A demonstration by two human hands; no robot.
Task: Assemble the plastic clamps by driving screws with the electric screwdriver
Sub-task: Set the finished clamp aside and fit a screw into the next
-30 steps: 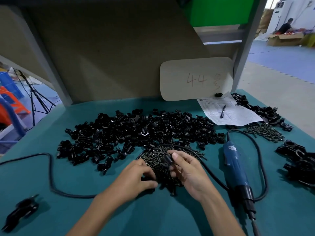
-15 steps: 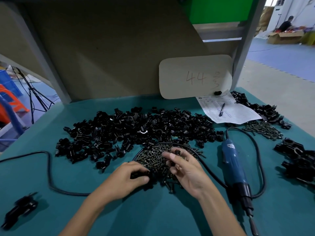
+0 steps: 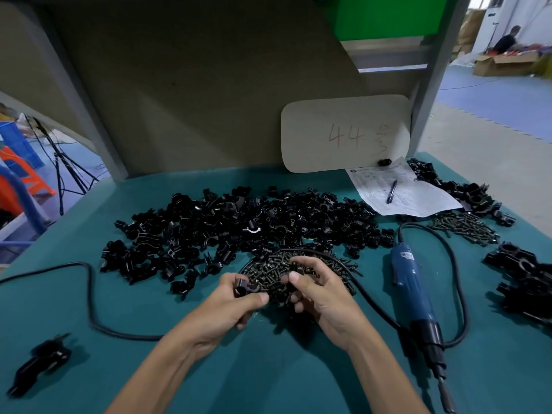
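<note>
My left hand (image 3: 230,306) grips a black plastic clamp piece (image 3: 245,287) between thumb and fingers, just left of the pile of dark screws (image 3: 277,271). My right hand (image 3: 319,291) hovers over that pile with curled fingers pinching a small black piece (image 3: 296,268). A broad heap of black clamp parts (image 3: 239,228) lies behind the screws. The blue electric screwdriver (image 3: 413,297) lies on the green table (image 3: 268,369) to the right of my right hand, bit pointing toward me.
The screwdriver's black cable (image 3: 454,282) loops round the tool; another cable (image 3: 89,297) runs along the left. Assembled clamps (image 3: 525,279) sit at the right edge, more screws (image 3: 466,225) beyond. A paper with a pen (image 3: 391,191) lies at the back right. One black part (image 3: 41,363) lies front left.
My left hand has lifted a clamp piece off the table and closed on it. My right hand has curled its fingers over the screw pile.
</note>
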